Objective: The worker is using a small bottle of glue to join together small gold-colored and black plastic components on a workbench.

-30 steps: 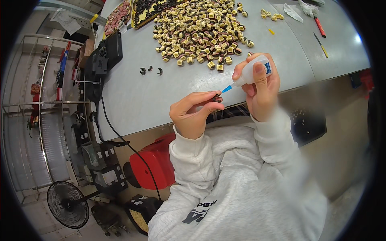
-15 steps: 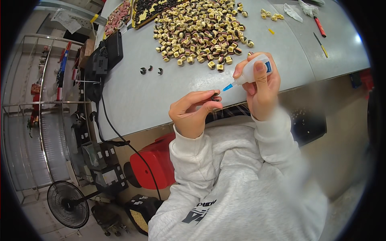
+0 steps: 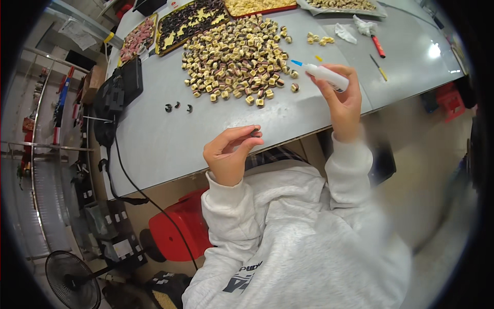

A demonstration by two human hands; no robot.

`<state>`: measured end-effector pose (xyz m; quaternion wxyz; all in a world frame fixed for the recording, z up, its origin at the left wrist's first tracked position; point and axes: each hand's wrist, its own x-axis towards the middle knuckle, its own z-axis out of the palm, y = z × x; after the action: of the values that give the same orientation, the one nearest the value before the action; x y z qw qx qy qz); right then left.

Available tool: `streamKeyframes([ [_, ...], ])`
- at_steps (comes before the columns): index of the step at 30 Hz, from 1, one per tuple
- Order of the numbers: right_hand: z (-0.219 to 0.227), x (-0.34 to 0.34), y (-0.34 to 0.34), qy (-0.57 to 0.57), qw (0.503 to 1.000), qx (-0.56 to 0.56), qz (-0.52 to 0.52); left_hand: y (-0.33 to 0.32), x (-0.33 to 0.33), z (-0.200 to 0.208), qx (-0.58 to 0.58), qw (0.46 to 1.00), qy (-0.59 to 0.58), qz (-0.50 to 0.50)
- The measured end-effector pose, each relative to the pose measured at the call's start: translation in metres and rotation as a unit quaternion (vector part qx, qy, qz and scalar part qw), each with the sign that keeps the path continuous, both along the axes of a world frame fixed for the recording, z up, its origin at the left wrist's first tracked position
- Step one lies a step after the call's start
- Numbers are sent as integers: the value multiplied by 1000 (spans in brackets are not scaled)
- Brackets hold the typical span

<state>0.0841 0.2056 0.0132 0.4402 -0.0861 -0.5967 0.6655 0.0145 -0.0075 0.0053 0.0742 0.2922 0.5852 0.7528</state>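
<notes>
L hand (image 3: 226,157) is on nr side of the pile (image 3: 236,59), apart from it: thumb & fingers pinching a small dark pc (image 3: 255,133), mostly hidden btwn the fingertips, so exact shape can't be told. R hand (image 3: 343,103) is to R of pile, slightly on its nr side: fingers curled round a white bottle (image 3: 333,79), gripping it. Bottle is tilted, its blue tip (image 3: 296,63) pointing L, by pile's R edge in this view; ht above table (image 3: 154,149) can't be told. Tip & pc well apart.

Pile = lots of small cream, brown & pinkish pcs. 3 dark bits (image 3: 190,108) lie L of pile, toward its nr side, separate. Beyond pile, L to R: pink tray (image 3: 139,38), dark tray (image 3: 190,26) w/ yellow patches, yellow tray (image 3: 261,7), pale tray (image 3: 342,5) (partly cut off). R of pile: yellow bits (image 3: 320,39), then crumpled tissue (image 3: 345,34), then red tool (image 3: 378,46) nr a white wad (image 3: 364,26); thin knife-like tool (image 3: 382,72) w/ yellow handle also R, bit nearer. L of pile: black case (image 3: 128,80). Well nr side of pile, lower than table: red stool (image 3: 180,232); black fan (image 3: 73,280) further L.
</notes>
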Motion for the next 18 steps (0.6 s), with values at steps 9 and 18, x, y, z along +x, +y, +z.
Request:
streamKeyframes([
  [9, -9, 12, 35, -202, 952, 211, -87, 0, -1, -1, -15, 1000, 13, -4],
  [18, 10, 2, 94, -149, 936, 267, -173, 0, 0, 0, -16, 1000, 0, -11],
])
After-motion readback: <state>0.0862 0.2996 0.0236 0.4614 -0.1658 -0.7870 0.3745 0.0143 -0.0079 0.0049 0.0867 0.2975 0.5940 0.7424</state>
